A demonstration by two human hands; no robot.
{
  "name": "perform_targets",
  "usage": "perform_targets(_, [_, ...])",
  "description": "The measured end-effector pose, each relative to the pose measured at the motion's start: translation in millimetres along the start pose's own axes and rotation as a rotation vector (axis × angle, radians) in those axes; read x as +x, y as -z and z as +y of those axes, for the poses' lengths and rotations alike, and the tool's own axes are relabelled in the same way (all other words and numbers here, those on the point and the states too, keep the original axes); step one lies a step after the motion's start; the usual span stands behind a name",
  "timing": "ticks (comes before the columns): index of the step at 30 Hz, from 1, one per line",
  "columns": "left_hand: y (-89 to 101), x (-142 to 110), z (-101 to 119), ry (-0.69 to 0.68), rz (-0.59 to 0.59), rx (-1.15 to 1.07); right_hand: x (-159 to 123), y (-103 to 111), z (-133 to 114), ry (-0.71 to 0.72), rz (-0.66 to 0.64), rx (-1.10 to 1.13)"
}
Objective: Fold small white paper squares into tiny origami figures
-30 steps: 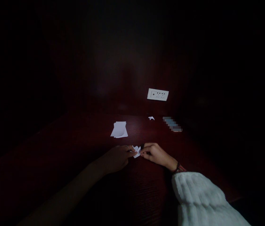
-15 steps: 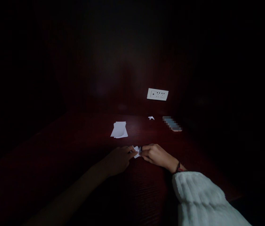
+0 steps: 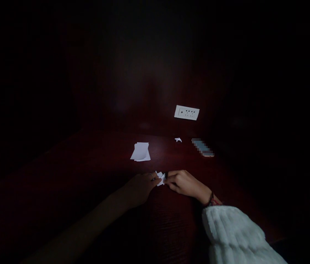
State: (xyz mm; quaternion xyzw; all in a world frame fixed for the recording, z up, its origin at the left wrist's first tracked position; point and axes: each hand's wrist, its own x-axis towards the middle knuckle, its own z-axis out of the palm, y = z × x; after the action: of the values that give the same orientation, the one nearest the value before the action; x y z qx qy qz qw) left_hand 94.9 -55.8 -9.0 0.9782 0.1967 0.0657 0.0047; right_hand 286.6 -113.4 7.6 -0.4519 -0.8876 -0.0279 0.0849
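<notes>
A small piece of folded white paper (image 3: 160, 178) lies between my two hands, low on the dark red table. My left hand (image 3: 143, 186), with a ring on one finger, comes in from the left and grips its left side. From the right, my right hand (image 3: 184, 182) pinches the opposite side between thumb and fingers. Several folds and points stick up between the fingertips, but the exact shape is too small to make out. Just beyond the hands rests a short stack of white paper sheets (image 3: 141, 151).
A small folded white paper piece (image 3: 178, 139) sits farther back, beside a phone (image 3: 203, 147) with a blurred screen. On the wall behind is a white socket plate (image 3: 187, 112). The dark red table (image 3: 102, 154) fades into deep shadow at both sides.
The view has tilted slightly, shifting the socket plate and phone a little right and down. Both hands stay on the folded paper, with little visible change in their grip.
</notes>
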Motion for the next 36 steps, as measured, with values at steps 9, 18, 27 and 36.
perform_targets(9, [1.9,-3,-3,-0.038,0.023,0.004,0,1,-3,-0.022,-0.021,0.018])
perform_targets(18, [-0.7,-1,-4,-0.009,0.036,0.011,2,4,0,0.044,-0.059,-0.104])
perform_targets(27, [-0.2,2,-6,-0.029,0.099,0.002,-3,1,8,-0.073,0.042,-0.011])
perform_targets(36, [0.6,2,-15,-0.104,0.155,-0.069,2,2,-2,0.009,-0.048,0.073])
